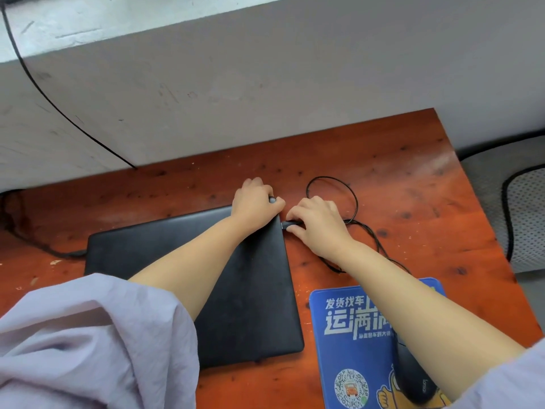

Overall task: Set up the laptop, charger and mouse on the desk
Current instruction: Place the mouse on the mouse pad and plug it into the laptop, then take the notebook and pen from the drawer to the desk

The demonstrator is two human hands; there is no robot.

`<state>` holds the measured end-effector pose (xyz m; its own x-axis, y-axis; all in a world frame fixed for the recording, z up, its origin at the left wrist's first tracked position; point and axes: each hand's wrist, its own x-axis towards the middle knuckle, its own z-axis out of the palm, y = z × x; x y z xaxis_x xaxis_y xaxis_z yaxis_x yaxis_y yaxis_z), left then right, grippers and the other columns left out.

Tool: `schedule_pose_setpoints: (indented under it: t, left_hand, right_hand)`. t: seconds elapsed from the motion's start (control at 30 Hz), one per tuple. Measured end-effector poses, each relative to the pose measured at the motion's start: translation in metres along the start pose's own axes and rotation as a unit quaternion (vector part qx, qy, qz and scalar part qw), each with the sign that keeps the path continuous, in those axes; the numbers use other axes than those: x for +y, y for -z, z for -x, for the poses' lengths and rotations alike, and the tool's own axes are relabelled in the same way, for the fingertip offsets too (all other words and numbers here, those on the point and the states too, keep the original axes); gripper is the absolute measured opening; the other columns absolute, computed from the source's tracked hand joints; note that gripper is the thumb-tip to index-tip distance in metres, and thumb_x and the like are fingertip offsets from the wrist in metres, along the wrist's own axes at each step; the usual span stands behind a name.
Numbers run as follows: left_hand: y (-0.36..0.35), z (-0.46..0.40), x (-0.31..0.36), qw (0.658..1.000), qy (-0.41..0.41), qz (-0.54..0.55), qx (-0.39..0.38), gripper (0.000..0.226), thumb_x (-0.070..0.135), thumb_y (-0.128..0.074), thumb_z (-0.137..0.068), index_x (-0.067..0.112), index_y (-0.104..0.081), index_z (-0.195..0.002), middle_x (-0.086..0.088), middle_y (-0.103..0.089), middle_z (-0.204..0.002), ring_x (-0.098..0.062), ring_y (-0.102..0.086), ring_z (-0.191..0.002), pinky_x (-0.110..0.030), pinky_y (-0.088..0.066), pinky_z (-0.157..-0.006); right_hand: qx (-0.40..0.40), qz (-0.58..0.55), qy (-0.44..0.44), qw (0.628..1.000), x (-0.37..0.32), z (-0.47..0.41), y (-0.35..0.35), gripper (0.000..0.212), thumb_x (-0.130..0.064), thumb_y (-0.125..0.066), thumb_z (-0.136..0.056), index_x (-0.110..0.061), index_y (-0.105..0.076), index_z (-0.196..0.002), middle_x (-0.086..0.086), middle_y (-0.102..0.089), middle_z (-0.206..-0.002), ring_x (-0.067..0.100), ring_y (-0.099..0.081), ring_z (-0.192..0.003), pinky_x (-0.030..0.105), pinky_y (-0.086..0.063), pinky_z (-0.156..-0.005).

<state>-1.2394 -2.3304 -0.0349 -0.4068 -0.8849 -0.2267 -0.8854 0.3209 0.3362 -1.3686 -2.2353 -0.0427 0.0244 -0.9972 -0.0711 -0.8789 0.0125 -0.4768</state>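
A closed black laptop (165, 255) lies flat on the reddish wooden desk (398, 178). My left hand (255, 202) grips its far right corner. My right hand (317, 224) pinches a black plug (290, 224) that touches the laptop's right edge. The plug's thin black cable (352, 199) loops on the desk behind my right hand and runs back toward the black mouse (413, 376). The mouse sits on a blue mouse pad (348, 335) at the front right, partly hidden by my right forearm. A thicker black cable (44, 246) meets the laptop's left edge.
A grey wall (265, 69) rises behind the desk, with a thin black wire (44, 93) hanging down it. A grey mesh chair seat (525, 208) stands off the desk's right edge.
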Motion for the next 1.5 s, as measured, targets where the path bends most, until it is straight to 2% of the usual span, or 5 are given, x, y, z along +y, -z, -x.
schedule_pose_setpoints:
  t: [0.47,0.73,0.97,1.17,1.5]
  left_hand:
    - [0.037,0.084,-0.007,0.999,-0.036,0.0,0.016,0.039,0.027,-0.052,-0.088,0.01,-0.047,-0.124,-0.012,-0.052,-0.124,-0.03,-0.043,-0.116,-0.043,-0.042,-0.094]
    - [0.002,0.165,0.079,0.966,-0.254,0.03,-0.027,0.035,0.015,-0.053,-0.084,0.009,-0.052,-0.118,-0.013,-0.056,-0.118,-0.032,-0.046,-0.114,-0.046,-0.041,-0.096]
    - [-0.087,0.322,0.151,0.861,-0.479,0.008,-0.17,0.033,0.011,-0.051,-0.086,0.007,-0.052,-0.119,-0.016,-0.054,-0.118,-0.033,-0.047,-0.113,-0.045,-0.041,-0.093]
    - [-0.177,0.448,0.161,0.785,-0.504,-0.109,-0.342,0.03,0.018,-0.046,-0.088,0.009,-0.054,-0.116,-0.013,-0.056,-0.118,-0.031,-0.048,-0.115,-0.044,-0.045,-0.094]
    - [-0.333,0.5,0.115,0.869,-0.178,-0.157,-0.433,0.046,0.017,-0.049,-0.09,0.002,-0.042,-0.133,-0.021,-0.055,-0.131,-0.036,-0.054,-0.118,-0.036,-0.043,-0.094]
  right_hand:
    - [0.012,0.037,-0.097,0.995,-0.006,0.07,0.05,0.031,-0.03,-0.055,-0.088,-0.024,-0.057,-0.119,0.003,-0.059,-0.118,0.026,-0.044,-0.116,0.039,-0.035,-0.093]
    - [0.133,0.029,-0.282,0.95,-0.017,0.233,0.042,0.03,-0.025,-0.052,-0.089,-0.021,-0.058,-0.118,0.005,-0.059,-0.119,0.028,-0.046,-0.116,0.04,-0.039,-0.092]
    - [0.219,-0.031,-0.494,0.841,-0.063,0.443,-0.038,0.028,-0.021,-0.05,-0.089,-0.021,-0.061,-0.115,0.004,-0.06,-0.119,0.027,-0.047,-0.116,0.04,-0.039,-0.094]
    - [0.242,-0.14,-0.627,0.727,-0.109,0.576,-0.132,0.027,-0.012,-0.047,-0.091,-0.014,-0.061,-0.114,0.01,-0.059,-0.116,0.031,-0.045,-0.113,0.037,-0.037,-0.097]
    - [0.233,-0.419,-0.767,0.427,-0.129,0.733,-0.29,0.036,-0.008,-0.044,-0.091,-0.005,-0.049,-0.126,0.015,-0.063,-0.118,0.031,-0.059,-0.104,0.029,-0.041,-0.081]
